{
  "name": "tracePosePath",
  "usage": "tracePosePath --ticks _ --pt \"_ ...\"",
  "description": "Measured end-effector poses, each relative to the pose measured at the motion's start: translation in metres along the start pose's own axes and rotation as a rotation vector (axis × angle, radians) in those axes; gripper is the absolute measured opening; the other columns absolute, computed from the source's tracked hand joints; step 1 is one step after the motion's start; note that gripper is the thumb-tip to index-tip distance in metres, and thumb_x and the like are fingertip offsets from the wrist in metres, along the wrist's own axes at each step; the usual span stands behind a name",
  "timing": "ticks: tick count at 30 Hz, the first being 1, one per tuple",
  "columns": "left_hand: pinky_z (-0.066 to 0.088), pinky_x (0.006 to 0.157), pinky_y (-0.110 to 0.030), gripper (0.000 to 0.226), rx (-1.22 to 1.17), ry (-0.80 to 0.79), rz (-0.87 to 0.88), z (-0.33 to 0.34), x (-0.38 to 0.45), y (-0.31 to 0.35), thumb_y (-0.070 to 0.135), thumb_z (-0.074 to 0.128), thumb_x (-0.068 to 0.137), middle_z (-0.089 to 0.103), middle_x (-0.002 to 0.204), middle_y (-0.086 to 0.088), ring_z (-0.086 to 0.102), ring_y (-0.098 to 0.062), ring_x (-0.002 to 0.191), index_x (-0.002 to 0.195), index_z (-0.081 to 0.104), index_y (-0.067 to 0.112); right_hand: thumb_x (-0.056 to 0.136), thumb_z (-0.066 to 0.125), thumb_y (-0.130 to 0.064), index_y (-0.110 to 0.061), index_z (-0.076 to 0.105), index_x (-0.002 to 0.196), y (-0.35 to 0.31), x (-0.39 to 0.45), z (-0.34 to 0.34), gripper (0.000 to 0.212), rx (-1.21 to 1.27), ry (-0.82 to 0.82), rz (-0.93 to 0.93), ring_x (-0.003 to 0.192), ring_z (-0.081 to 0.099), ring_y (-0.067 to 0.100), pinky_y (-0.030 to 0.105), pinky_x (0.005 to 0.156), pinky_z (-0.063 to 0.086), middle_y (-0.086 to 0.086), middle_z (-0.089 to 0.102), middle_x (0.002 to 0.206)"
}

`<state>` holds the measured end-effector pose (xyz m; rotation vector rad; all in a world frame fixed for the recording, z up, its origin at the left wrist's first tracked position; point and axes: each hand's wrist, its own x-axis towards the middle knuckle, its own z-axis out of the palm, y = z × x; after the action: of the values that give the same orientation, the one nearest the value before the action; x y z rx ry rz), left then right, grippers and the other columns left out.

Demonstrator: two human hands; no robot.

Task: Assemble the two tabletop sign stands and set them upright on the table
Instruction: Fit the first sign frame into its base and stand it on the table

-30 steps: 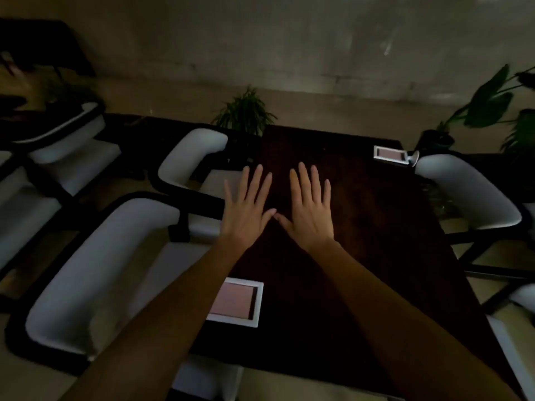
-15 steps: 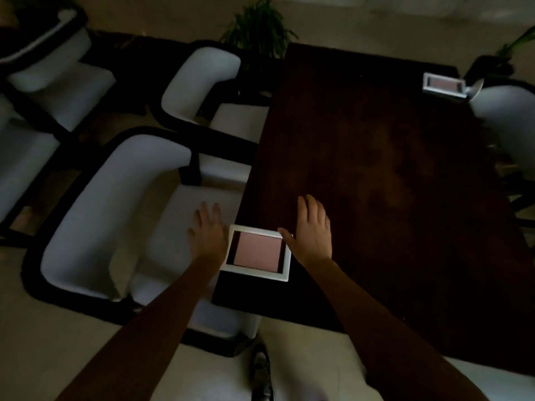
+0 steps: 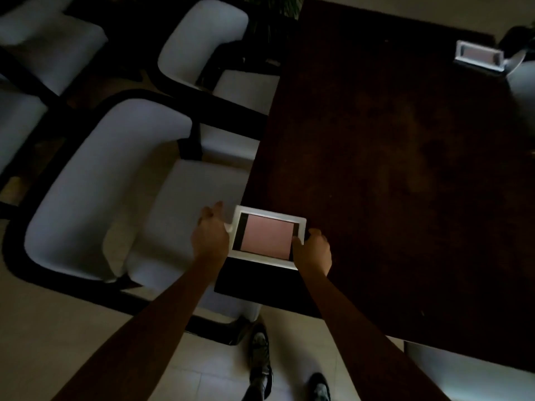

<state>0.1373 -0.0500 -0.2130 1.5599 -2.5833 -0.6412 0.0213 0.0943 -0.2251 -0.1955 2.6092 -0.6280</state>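
Observation:
A white-framed sign with a pink panel lies at the near left corner of the dark wooden table. My right hand grips its right edge, thumb on the front of the frame. My left hand is at its left edge, fingers partly spread; a small white piece shows between hand and frame, and I cannot tell whether the hand grips. A second white sign rests at the table's far right corner.
Two white armchairs with black frames stand along the table's left side. Another white chair sits at the far right, and a white seat at the near right. My shoes are on the tiled floor.
Both hands dropped from the table's middle to the near sign. The right hand has closed on the frame's right edge and the left has come in against its left edge; the view tilted down.

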Motion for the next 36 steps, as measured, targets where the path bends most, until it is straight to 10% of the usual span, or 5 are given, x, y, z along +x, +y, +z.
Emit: tracePosePath --ticks 7,22,36 --pt "0.052 0.076 -0.051 0.037 0.049 0.103 0.057 -0.011 0.006 0.000 0.002 0.049 0.089 0.054 0.119 -0.022 0.061 -0.042 0.096 0.124 0.052 0.011 0.086 0.064 -0.028 -0.012 0.051 0.057 -0.003 0.017 -0.003 0.035 0.288 -0.070 0.119 0.054 0.050 0.018 0.022 0.047 0.033 0.000 0.049 0.057" --pt "0.043 0.094 -0.041 0.038 -0.218 0.040 0.191 -0.006 0.018 0.053 -0.009 0.041 0.086 0.059 0.117 -0.028 0.057 -0.039 0.104 0.118 0.060 0.001 0.083 0.065 -0.024 -0.023 0.056 0.070 -0.077 0.007 -0.133 0.016 0.674 0.039 -0.369 0.058 0.057 0.000 0.016 0.054 0.043 -0.011 0.058 0.068" --pt "0.053 0.077 -0.048 0.020 -0.050 -0.234 0.457 0.032 0.000 0.053 0.010 0.065 0.082 0.062 0.099 -0.026 0.057 -0.042 0.094 0.101 0.068 0.002 0.079 0.071 -0.024 -0.020 0.054 0.068 -0.075 -0.004 -0.104 0.021 0.622 -0.038 -0.376 0.055 0.063 0.006 0.016 0.048 0.052 -0.005 0.061 0.063"
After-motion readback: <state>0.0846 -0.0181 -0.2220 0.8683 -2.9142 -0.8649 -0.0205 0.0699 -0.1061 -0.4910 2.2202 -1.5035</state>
